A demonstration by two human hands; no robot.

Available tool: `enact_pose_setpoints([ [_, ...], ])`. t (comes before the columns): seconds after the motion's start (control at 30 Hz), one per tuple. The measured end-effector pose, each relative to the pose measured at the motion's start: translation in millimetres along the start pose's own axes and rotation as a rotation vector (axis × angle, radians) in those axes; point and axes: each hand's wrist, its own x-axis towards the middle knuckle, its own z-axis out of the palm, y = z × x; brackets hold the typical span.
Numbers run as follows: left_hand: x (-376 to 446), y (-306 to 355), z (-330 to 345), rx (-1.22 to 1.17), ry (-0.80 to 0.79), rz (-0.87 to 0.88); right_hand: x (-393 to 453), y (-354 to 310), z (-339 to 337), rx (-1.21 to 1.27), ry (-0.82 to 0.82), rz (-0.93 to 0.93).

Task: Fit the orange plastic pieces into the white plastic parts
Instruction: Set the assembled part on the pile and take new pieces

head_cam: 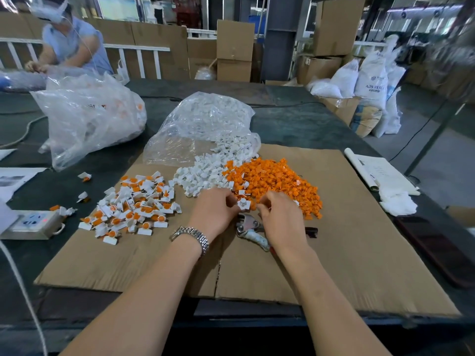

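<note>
— Starting at your left, what do you see?

— A metal socket box (32, 224) sits at the table's (303, 124) edge, off the cardboard sheet (359, 253). Next to it, on the sheet, your finished pieces (131, 206) lie scattered: white tabs with orange discs seated in them.

— And your left hand?

— Your left hand (214, 214), a metal watch (191, 237) on its wrist, pinches a white part (243, 203) at the fingertips. That part is small, with a round collar facing up, held just above the pliers (250, 228) on the cardboard.

— The right?

— Your right hand (280, 218) has its fingers curled close beside the white part; whether they hold an orange piece, you cannot tell.

— The supply?

— White parts (203, 176) spill from a clear bag (205, 124) beyond your hands; the orange pieces (277, 181) heap just right of them, touching.

— Room to move?

— Bare cardboard lies toward you and to your right, up to a rolled paper (372, 173) and a white rag (398, 204).
</note>
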Motion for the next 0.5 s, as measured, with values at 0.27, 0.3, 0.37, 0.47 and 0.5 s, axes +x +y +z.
enact_pose_setpoints([
  [0.27, -27.3, -12.1, -28.4, -0.69, -0.009, -0.225, -14.6, -9.3, 8.2, 0.36, 0.089, 0.013],
  [0.3, -31.7, -11.7, -30.9, -0.83, -0.044, -0.275, -15.8, -9.5, 9.9, 0.396, 0.082, 0.009],
  [0.37, -37.2, -12.8, -33.5, -0.983, -0.096, -0.331, -17.1, -9.1, 11.6, 0.455, 0.079, 0.009],
  [0.47, -40.8, -19.9, -33.2, -0.949, -0.141, -0.32, -17.4, -9.4, 7.0, 0.605, 0.09, 0.078],
  [0.5, -41.2, -23.7, -32.8, -0.929, -0.146, -0.293, -17.4, -10.3, 3.8, 0.68, 0.084, 0.109],
])
